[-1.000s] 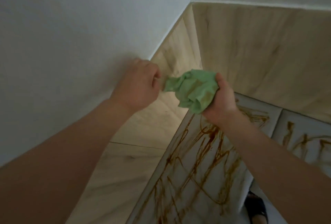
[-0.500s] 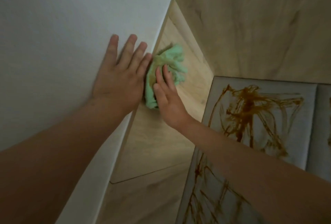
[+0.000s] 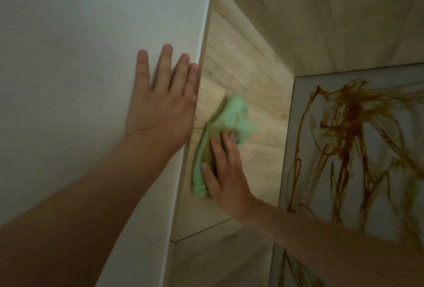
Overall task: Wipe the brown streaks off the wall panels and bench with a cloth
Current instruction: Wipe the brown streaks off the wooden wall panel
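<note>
A crumpled green cloth [image 3: 231,121], stained brown in its middle, lies against the light wooden wall panel [image 3: 247,75] on the left side of the corner. My right hand [image 3: 226,172] presses it flat onto the panel with straight fingers. My left hand [image 3: 163,103] rests flat on the white wall [image 3: 80,45] just above the panel's top edge, fingers spread. To the right, the grey bench cushion [image 3: 305,94] is covered in brown streaks [image 3: 348,126].
A second wooden panel [image 3: 332,11] forms the back wall of the corner. A seam [image 3: 199,232] runs across the left panel below my right hand. A second streaked cushion [image 3: 282,270] shows at the bottom edge.
My right hand has slid the cloth down the left panel, away from the top edge. My left hand stays flat on the white wall. The view has tilted further down.
</note>
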Motion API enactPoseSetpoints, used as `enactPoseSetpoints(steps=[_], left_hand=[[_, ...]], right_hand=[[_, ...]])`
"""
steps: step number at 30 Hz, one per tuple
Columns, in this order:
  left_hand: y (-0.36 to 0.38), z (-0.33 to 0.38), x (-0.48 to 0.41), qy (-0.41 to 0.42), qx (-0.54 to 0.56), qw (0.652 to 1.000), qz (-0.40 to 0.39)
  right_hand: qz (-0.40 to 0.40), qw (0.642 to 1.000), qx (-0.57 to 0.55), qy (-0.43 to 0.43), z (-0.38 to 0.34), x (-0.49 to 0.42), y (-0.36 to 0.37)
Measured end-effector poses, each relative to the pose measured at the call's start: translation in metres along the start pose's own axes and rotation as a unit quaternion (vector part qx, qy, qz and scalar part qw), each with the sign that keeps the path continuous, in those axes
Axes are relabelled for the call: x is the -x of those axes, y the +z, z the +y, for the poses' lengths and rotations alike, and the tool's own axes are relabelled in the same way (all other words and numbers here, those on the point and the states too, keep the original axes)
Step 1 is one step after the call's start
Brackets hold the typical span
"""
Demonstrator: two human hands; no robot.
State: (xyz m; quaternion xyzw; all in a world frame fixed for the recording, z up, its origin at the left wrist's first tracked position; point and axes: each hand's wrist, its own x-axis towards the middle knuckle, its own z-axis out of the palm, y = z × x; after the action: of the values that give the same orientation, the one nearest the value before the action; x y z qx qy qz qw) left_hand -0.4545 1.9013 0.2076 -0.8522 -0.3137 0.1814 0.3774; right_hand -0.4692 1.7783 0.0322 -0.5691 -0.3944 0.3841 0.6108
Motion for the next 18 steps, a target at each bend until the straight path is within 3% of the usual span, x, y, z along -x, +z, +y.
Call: enactPoseSetpoints(steps=[3, 5, 9, 18], left_hand=[[-0.007, 0.001, 0.0, 0.03, -0.03, 0.999, 0.016], [-0.008, 0.005, -0.005, 0.024, -0.03, 0.999, 0.024], [-0.006, 0.023, -0.022, -0.003, -0.073, 0.995, -0.073], [0.009, 0.034, -0.028, -0.009, -0.103, 0.991, -0.083]], right_hand=[[-0.034, 0.998, -0.026, -0.039, 0.003, -0.019, -0.008], [0.009, 0.999, -0.03, -0.03, -0.005, -0.078, -0.015], [0.068, 0.997, -0.037, 0.016, 0.009, -0.143, -0.017], [0.072, 0.98, -0.077, 0.166, 0.183, -0.144, -0.034]])
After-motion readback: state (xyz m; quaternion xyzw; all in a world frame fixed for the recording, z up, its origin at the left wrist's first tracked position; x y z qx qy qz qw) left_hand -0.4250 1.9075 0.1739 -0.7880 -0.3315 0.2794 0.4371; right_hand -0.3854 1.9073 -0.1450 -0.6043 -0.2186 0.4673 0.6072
